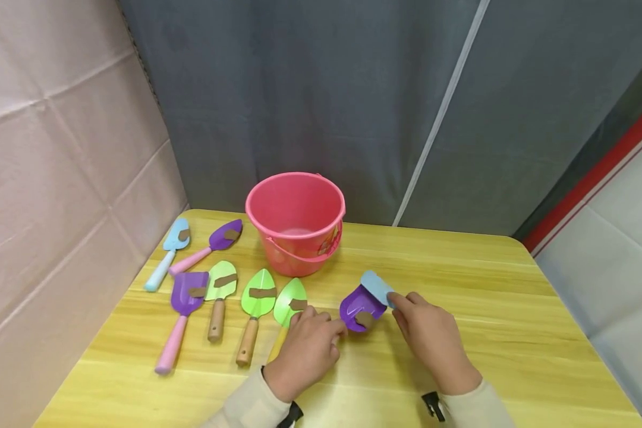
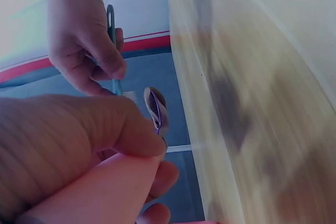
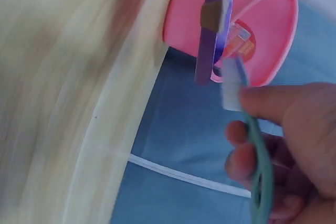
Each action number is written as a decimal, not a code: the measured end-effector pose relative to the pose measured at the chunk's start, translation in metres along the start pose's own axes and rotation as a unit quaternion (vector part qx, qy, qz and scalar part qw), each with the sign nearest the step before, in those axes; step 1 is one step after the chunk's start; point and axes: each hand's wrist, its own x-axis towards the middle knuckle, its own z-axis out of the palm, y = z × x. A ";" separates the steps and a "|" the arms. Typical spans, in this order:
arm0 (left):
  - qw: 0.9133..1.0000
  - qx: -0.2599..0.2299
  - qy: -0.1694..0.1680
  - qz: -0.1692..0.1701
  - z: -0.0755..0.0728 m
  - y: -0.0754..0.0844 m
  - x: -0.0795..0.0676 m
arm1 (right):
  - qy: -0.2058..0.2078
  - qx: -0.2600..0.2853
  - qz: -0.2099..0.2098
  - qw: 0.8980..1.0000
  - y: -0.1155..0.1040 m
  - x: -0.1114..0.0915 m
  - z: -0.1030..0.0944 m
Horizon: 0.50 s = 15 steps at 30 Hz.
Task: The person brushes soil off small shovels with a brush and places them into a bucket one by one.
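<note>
My left hand (image 1: 309,351) grips the pink handle (image 2: 107,190) of a toy shovel, whose purple blade (image 1: 351,309) bears a brown patch (image 1: 364,319). In my right hand (image 1: 433,339) is a small brush (image 1: 375,285), pinched by its teal handle (image 3: 260,169). In the head view the light-blue brush head overlaps the upper right of the purple blade. The right wrist view shows the brush's pale bristles (image 3: 232,85) close to the shovel. Most of the pink handle is hidden behind my left hand in the head view.
A pink bucket (image 1: 278,252) stands upright at the back of the wooden table (image 1: 460,273). Several toy shovels with brown patches lie on the left, among them a purple one (image 1: 187,297) and a green one (image 1: 259,294). A yellow-handled green shovel (image 1: 291,291) lies partly behind my left hand.
</note>
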 end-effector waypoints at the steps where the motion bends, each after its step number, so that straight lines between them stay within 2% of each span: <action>1: 1.000 -0.001 0.000 -0.002 0.000 -0.001 0.000 | 0.005 0.005 0.009 1.000 0.001 0.000 -0.001; 3: 1.000 -0.003 0.000 -0.005 0.000 -0.002 0.000 | -0.003 0.026 0.006 1.000 0.002 -0.001 -0.003; 7: 1.000 -0.005 0.003 -0.007 -0.001 -0.003 0.000 | -0.055 0.059 -0.053 0.995 0.002 -0.003 -0.006; 9: 1.000 -0.003 0.006 -0.003 -0.001 -0.002 0.000 | -0.060 0.055 -0.072 0.994 0.001 -0.002 -0.005; 11: 1.000 -0.003 0.009 0.004 -0.001 -0.001 0.000 | -0.038 0.033 -0.065 0.997 0.000 -0.002 -0.002; 13: 1.000 -0.002 0.011 0.006 -0.001 -0.001 -0.001 | 0.002 0.010 -0.041 0.999 0.000 -0.001 0.000; 15: 1.000 -0.001 0.014 0.004 -0.001 -0.001 -0.001 | 0.030 0.010 -0.021 0.999 0.001 -0.001 0.000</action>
